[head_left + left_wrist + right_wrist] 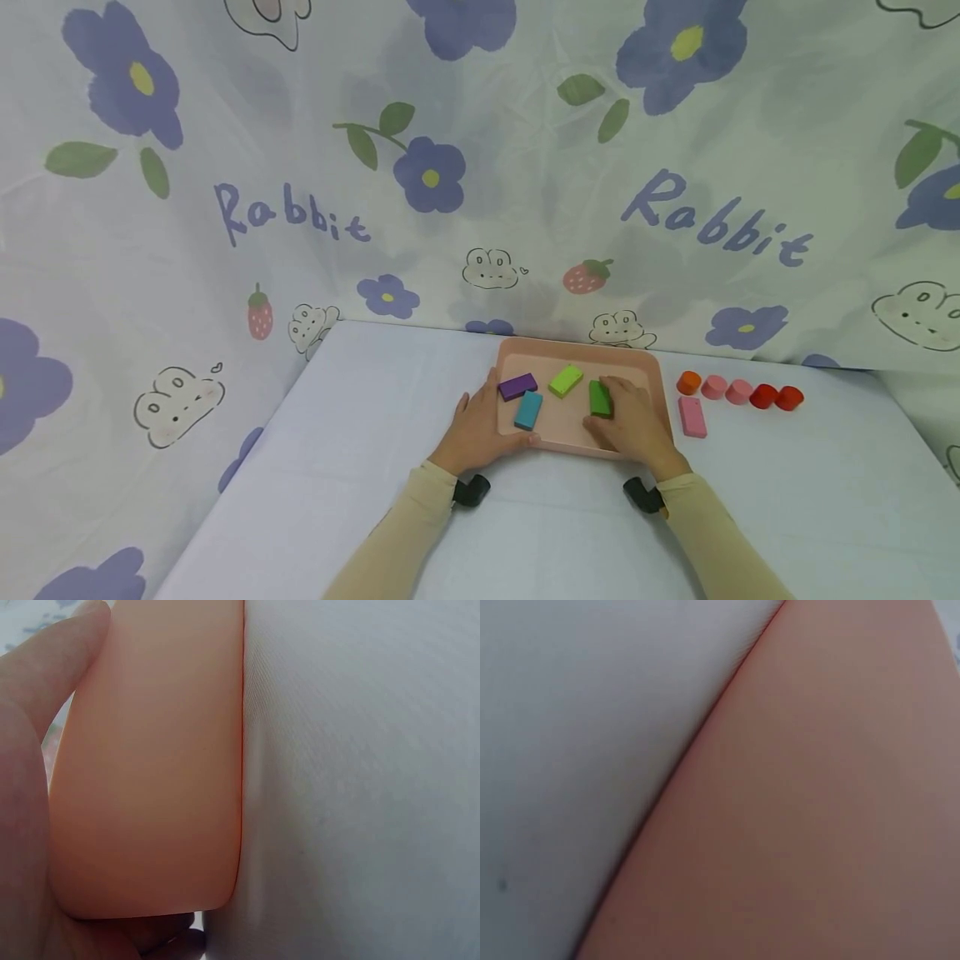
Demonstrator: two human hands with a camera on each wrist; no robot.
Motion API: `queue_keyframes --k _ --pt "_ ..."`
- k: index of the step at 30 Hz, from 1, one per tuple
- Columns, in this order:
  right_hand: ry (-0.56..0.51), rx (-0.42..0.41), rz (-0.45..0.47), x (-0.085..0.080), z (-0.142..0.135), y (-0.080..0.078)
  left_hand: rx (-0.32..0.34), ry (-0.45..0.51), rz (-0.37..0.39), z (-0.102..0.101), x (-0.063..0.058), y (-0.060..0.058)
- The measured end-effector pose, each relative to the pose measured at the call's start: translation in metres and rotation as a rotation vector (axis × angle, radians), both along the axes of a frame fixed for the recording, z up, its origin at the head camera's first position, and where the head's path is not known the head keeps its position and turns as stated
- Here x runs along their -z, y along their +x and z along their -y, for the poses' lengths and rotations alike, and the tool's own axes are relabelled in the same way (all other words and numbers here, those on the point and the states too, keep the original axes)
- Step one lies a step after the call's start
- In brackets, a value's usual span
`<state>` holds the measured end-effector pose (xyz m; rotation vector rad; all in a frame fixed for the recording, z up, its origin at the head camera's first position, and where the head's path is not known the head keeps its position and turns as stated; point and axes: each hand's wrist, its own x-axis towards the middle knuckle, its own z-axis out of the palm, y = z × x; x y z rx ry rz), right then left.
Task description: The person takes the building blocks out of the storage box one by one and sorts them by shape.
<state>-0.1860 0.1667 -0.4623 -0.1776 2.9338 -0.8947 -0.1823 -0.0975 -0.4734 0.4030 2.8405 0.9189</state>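
Note:
My left hand [474, 429] grips a pink tray [568, 448] at its near left corner. In the left wrist view the thumb [52, 664] lies over the rim and fingers wrap behind the tray's end. Over the right part of the tray, my right hand [633, 421] pinches a green block [599, 399] between fingers and thumb, partly covering it. Also in the tray are a lime block [566, 381], a purple block [517, 387] and a blue block [528, 410], the last two close together. The right wrist view holds only the tray's side wall [802, 795] and tablecloth.
Right of the tray, a pink block [692, 417] lies on the white table [825, 483]. Behind it stands a row of small cylinders, from an orange cylinder [688, 382] through pink ones to a red cylinder [789, 398]. A patterned curtain [525, 192] hangs behind the table.

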Motion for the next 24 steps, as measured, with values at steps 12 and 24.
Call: queue_keyframes --k 12,24 --pt "0.047 -0.012 0.058 -0.002 0.000 -0.007 -0.007 -0.018 0.006 0.000 0.001 -0.001" --pt "0.040 -0.003 0.056 0.001 -0.001 -0.011 -0.008 -0.026 0.013 0.000 0.003 -0.001"
